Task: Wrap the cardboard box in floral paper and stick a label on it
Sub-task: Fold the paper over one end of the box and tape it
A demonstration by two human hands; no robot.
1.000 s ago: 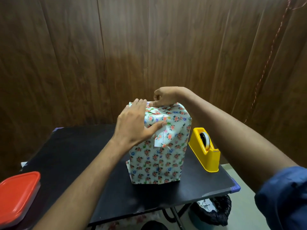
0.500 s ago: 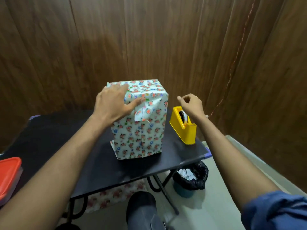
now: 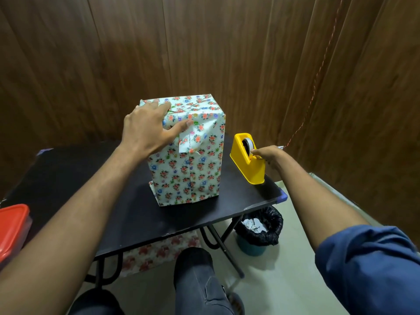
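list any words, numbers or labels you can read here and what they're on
Wrapped box: a line of small dark print runs up the white edge of the folded paper flap; too small to read.
Yellow tape dispenser: no text visible.
Red-lidded container: no text visible.
Nothing else carries lettering.

The floral paper (image 3: pixel 186 169) under my left hand (image 3: pixel 147 130) is thin and slightly glossy, creased at its folds. The tape dispenser (image 3: pixel 248 164) my right hand (image 3: pixel 270 156) touches is smooth, shiny yellow plastic. The table (image 3: pixel 91 178) has a matt black top. The wall (image 3: pixel 204 42) behind is polished wood grain. My sleeve (image 3: pixel 368 269) is blue cloth.
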